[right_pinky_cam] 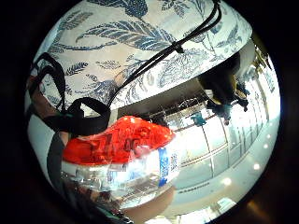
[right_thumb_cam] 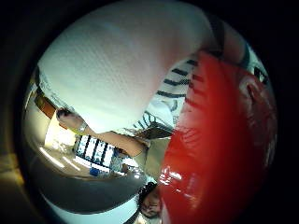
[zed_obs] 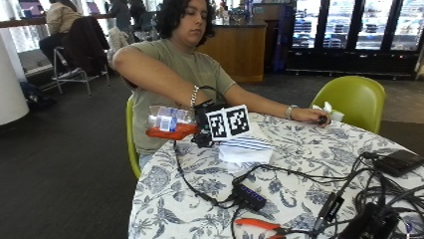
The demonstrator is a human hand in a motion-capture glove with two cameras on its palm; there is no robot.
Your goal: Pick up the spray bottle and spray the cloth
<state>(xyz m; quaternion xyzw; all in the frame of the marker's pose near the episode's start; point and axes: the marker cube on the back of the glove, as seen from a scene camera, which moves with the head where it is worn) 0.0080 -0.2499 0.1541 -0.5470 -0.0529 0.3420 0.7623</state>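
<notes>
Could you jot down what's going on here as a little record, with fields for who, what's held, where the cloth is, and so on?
Person: seated at a round table with a floral tablecloth
Right hand: gloved, grips the spray bottle
Bottle: clear, red sprayer head, held on its side, lifted off the table
Cloth: white with dark stripes, on the table beside the hand
Other hand: bare, rests on the table's far side
Also on table: cables, orange-handled pliers
</notes>
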